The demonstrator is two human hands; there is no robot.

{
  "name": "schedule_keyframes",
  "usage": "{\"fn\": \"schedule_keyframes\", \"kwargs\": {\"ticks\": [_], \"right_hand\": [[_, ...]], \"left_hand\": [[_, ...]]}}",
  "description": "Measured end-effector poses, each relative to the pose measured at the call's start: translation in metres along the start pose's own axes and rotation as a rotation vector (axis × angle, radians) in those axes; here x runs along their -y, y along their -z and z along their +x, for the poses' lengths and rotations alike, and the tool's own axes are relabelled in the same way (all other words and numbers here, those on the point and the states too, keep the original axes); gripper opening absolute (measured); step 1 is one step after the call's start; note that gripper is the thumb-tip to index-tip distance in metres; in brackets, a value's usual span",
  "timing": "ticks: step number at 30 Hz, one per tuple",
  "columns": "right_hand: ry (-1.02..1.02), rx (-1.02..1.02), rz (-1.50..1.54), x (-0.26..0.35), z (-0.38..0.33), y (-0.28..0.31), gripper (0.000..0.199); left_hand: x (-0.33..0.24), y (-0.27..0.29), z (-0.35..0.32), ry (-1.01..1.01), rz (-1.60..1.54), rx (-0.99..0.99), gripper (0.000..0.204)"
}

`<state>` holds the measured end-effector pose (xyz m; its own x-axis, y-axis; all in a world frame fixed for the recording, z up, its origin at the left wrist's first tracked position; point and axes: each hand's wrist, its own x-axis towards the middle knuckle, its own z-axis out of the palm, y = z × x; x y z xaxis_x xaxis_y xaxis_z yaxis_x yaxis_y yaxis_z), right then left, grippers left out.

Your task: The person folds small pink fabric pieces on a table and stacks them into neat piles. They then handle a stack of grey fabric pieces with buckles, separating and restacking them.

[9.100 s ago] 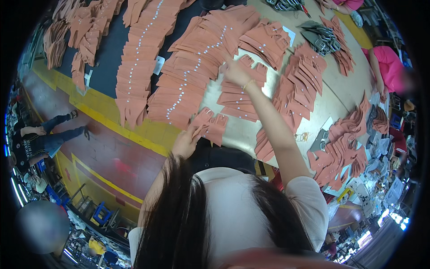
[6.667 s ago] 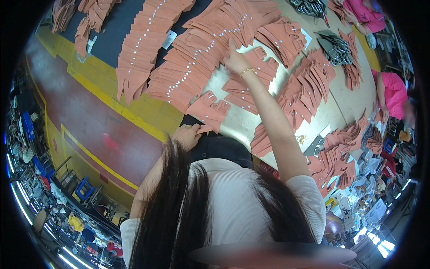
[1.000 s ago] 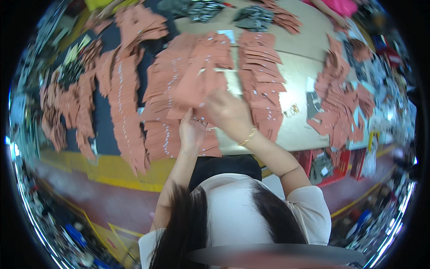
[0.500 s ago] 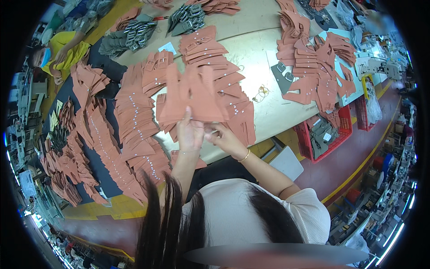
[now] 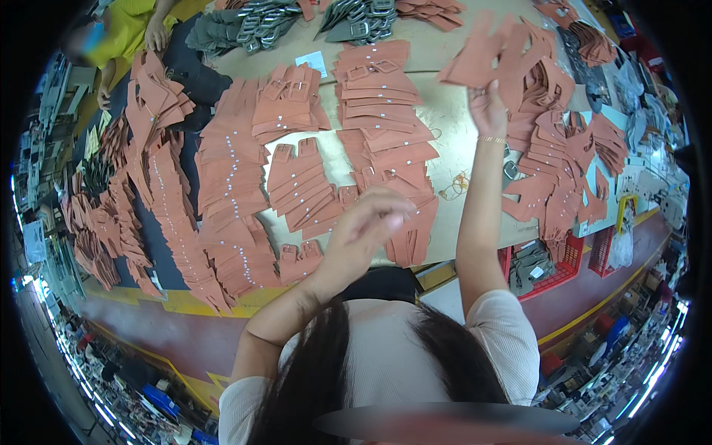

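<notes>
Reaching far out to the right, my right hand (image 5: pixel 487 111) is closed on the near edge of a salmon-coloured cut piece (image 5: pixel 475 59) with strap-like ends. The piece is raised at the top of the right-hand pile of salmon pieces (image 5: pixel 545 141). My left hand (image 5: pixel 369 224) is somewhat blurred, its fingers loosely bent and apart, with nothing visible in it. It hovers over the near part of the middle stack of salmon pieces (image 5: pixel 386 111). Left of it lies a fanned stack with buckles (image 5: pixel 300 185), and nearer the edge a small buckled piece (image 5: pixel 300 259).
Long overlapping rows of salmon pieces (image 5: pixel 230 170) cover the table's left side. Grey-green buckled pieces (image 5: pixel 271 26) lie at the back. A red crate (image 5: pixel 569 263) stands beside the table's right edge. A person in yellow (image 5: pixel 130 33) is at the far left.
My right hand has swung far right and forward with the salmon piece. My left hand has let go of it and stays near the middle. The view has shifted, uncovering the middle stacks.
</notes>
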<state>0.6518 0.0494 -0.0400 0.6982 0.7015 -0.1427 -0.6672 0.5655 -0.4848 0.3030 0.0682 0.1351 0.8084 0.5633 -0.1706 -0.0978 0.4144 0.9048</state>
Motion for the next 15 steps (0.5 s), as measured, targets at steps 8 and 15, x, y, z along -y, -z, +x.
{"fn": "schedule_keyframes", "kwargs": {"ticks": [8, 15], "right_hand": [[-0.178, -0.688, -0.374, -0.012, 0.089, 0.136, 0.028], [-0.176, -0.803, -0.766, -0.009, 0.053, 0.122, 0.049]], "left_hand": [[-0.079, -0.017, 0.007, -0.654, -0.565, 0.485, 0.046], [-0.077, -0.035, 0.004, -0.772, -0.860, 0.525, 0.046]]}}
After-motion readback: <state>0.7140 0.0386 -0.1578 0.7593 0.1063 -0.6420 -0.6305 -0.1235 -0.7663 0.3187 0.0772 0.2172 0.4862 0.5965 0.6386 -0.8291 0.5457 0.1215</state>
